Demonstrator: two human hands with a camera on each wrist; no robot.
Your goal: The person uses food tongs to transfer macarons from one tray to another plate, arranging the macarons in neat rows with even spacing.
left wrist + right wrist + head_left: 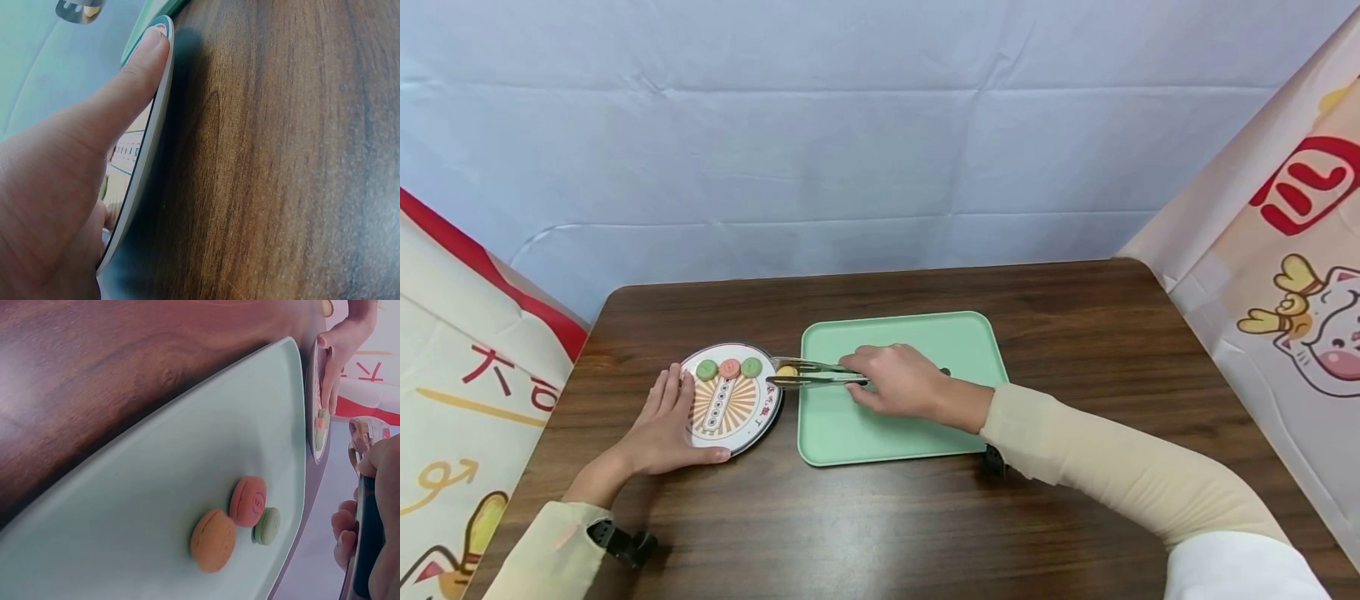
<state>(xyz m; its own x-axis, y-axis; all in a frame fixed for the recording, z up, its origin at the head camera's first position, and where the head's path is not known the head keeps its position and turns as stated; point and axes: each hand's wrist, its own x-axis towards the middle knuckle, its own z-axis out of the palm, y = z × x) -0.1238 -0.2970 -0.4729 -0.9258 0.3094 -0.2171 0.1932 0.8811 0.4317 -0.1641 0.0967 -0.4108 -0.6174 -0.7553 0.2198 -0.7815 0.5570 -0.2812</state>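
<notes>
My right hand grips metal tongs with dark handles above the green tray. A yellow macaron sits between the tong tips, near the right rim of a round white plate. Two green macarons and a pink macaron lie in a row on the plate's far side. My left hand rests along the plate's left edge with fingers straight; its thumb lies on the near rim. In the right wrist view, an orange macaron, a red macaron and a green macaron lie together on the tray.
The light green tray lies right of the plate on a brown wooden table. A pale cloth hangs behind the table, with printed cloths at both sides.
</notes>
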